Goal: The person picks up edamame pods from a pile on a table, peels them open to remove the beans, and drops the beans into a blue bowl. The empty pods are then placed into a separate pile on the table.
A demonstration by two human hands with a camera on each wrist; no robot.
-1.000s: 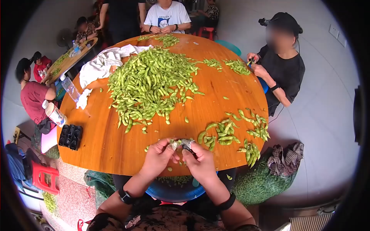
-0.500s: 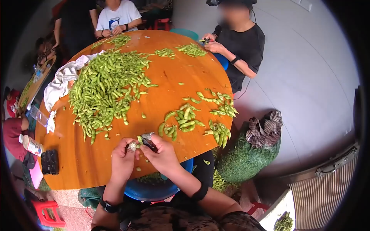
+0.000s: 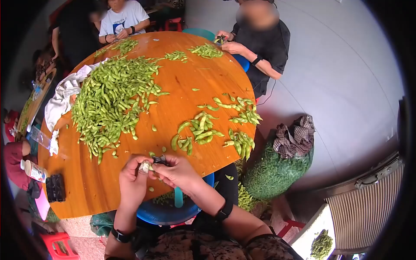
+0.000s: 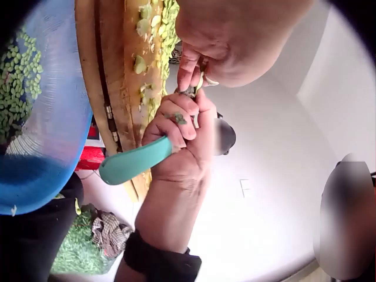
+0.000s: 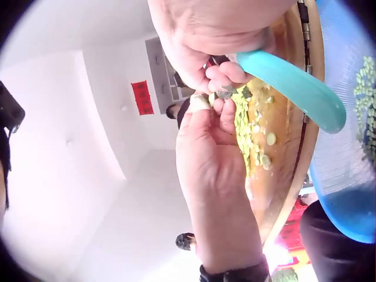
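Over the table's near edge, my left hand (image 3: 133, 175) pinches a small green soybean pod (image 5: 212, 98) between thumb and fingers. White wrapping covers the thumb tip (image 5: 200, 103). My right hand (image 3: 177, 173) meets it fingertip to fingertip and grips a tool by its teal handle (image 4: 138, 160), which sticks out below the curled fingers; the working end is hidden in the hand. Dark wrapping (image 3: 159, 160) shows at the right fingertips. Green scraps (image 4: 178, 118) cling to the right fingers. Below both hands sits a blue basin (image 3: 149, 214) holding shelled green beans (image 5: 367, 88).
A large heap of pods (image 3: 115, 99) covers the left of the round wooden table (image 3: 186, 86), with smaller piles (image 3: 201, 128) at right. A white cloth (image 3: 63, 97), bottle (image 3: 37, 171) and black tray (image 3: 55, 188) line the left edge. A full green sack (image 3: 277, 171) stands right. People sit opposite.
The head view has swung right, shifting the table leftward in it. My hands stay together at the near edge; the teal handle now shows below the right hand, and less of the pod is visible.
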